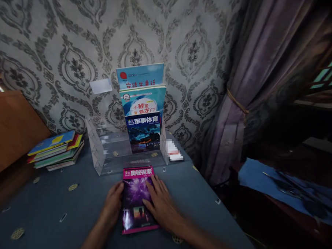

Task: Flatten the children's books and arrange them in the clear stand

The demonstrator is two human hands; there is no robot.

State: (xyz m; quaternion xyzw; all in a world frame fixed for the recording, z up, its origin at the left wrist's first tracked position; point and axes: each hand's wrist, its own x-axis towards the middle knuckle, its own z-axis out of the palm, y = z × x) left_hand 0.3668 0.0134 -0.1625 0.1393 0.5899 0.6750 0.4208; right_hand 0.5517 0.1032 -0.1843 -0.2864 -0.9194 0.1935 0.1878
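Observation:
A purple and pink paperback book (138, 210) lies cover up on the table, just in front of a clear acrylic rack. My left hand (113, 202) is closed at the book's left edge, its fingertips partly hidden. Across the right side of the cover lies my right hand (161, 201), fingers stretched out and thumb apart. The tiered rack (97, 153) holds three books in its right part: a dark military-themed book (144, 134) in front, a light-blue book (145, 99) behind it, and another blue book (140, 74) at the back.
Several books in a pile (57, 151) lie at the left by a brown panel (14, 127). A blurred white item (174, 151) sits right of the rack. Beyond the table's right edge are a tied purple curtain (226, 129) and a blue cloth (267, 186) under dark objects.

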